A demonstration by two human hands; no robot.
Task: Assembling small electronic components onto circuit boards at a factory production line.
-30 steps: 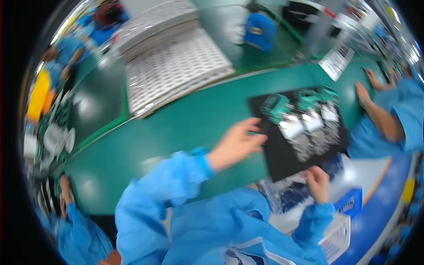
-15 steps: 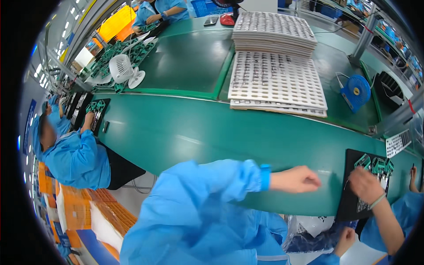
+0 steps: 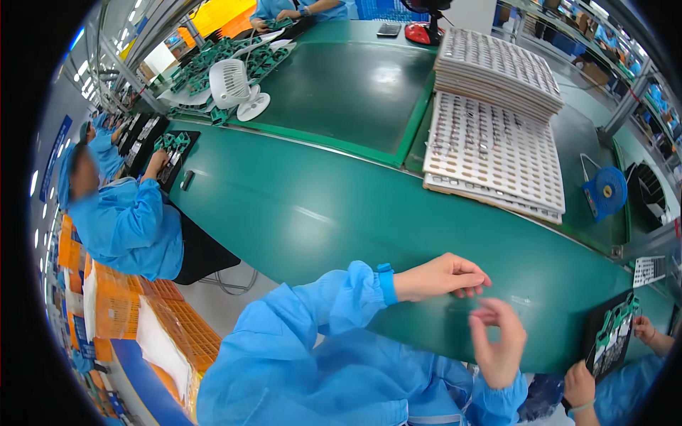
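Above the green worktop [image 3: 284,202], my left hand [image 3: 444,277] reaches in from the left, its sleeve held by a blue wrist band [image 3: 387,284]. Its fingers are loosely bent and slightly apart, and no object shows in them. Lower and to the right is my right hand [image 3: 501,341], slightly blurred, with thumb and forefinger spread and nothing visible between them. The two hands are close together but apart. Nearest on the right lies a black tray [image 3: 595,334] holding green-framed parts [image 3: 616,319], with a co-worker's hands [image 3: 580,387] beside it.
Beyond the worktop stand stacked white trays of small parts [image 3: 497,149], a blue fan [image 3: 605,192] and a white fan [image 3: 231,84] by piled green frames [image 3: 213,67]. A co-worker [image 3: 117,224] sits at the left with another black tray [image 3: 177,160]. Orange crates [image 3: 117,312] stand lower left.
My right hand has risen from the lower edge to near my left hand, its fingers opening. My left hand's fingers have loosened. The co-worker's hand has left the tray's middle. The whole view has shifted.
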